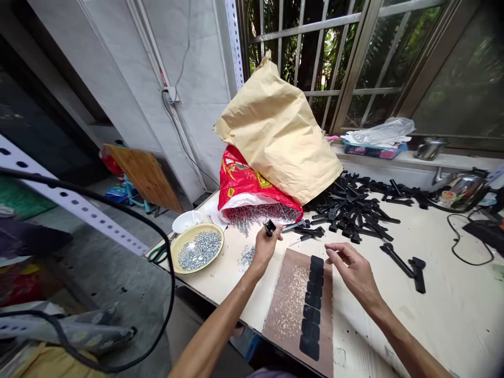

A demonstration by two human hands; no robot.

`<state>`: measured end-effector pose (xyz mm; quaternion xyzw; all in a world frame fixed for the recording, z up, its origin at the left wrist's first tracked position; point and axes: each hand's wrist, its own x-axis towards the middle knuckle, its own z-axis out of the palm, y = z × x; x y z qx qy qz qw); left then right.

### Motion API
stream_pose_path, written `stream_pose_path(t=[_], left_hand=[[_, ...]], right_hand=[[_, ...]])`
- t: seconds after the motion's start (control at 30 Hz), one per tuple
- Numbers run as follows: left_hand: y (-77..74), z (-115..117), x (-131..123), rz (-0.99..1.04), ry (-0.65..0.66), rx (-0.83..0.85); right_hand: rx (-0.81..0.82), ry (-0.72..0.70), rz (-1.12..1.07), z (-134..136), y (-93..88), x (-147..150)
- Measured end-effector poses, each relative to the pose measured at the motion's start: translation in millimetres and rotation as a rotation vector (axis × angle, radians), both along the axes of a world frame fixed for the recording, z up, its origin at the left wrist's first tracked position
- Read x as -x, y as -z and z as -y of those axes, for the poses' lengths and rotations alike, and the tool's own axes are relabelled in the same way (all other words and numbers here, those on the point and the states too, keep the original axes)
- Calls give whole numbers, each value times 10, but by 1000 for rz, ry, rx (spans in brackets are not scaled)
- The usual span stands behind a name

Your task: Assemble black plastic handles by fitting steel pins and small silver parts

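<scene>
My left hand (pixel 264 251) is closed around a black plastic piece (pixel 270 227), whose end sticks up between thumb and fingers; the rest is hidden in the grip. It is just in front of the red bag's mouth. My right hand (pixel 353 270) hovers at the far right edge of a brown board (pixel 285 294), fingers loosely bent and slightly apart, with nothing visible in them. On that board lies a row of black rounded-square pads (pixel 312 315) beside many pale specks. Long thin metal pins (pixel 255 214) spill from the red bag (pixel 246 181).
A yellow bowl (pixel 218 254) of small metal pieces and a white bowl (pixel 185 221) stand left. Kraft paper (pixel 279 131) covers the bag. Black plastic parts (pixel 354 205) are heaped behind my right hand. A kettle (pixel 459 190) stands far right; a black cable (pixel 171 273) loops at left.
</scene>
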<state>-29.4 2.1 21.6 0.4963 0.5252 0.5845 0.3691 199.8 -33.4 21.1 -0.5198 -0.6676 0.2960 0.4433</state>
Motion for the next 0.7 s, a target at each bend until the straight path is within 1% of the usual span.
stream_pose_path(t=[0.07, 0.2, 0.3, 0.43, 0.53, 0.6, 0.7], left_hand=[[51, 4, 8, 58, -38, 18], [187, -15, -67, 70, -131, 151], [230, -30, -135, 96, -128, 199], [199, -6, -135, 62, -126, 179], [181, 46, -102, 32, -128, 122], [167, 95, -97, 20, -120, 114], [90, 188, -131, 14, -105, 130]], right_hand=[[0, -3, 1, 7, -15, 13], [2, -12, -11, 25, -52, 34], [2, -11, -16, 52, -39, 31], [19, -3, -17, 90, 17, -16], [32, 5, -8, 113, 49, -47], [49, 4, -6, 127, 62, -40], [104, -21, -44, 145, 85, 24]])
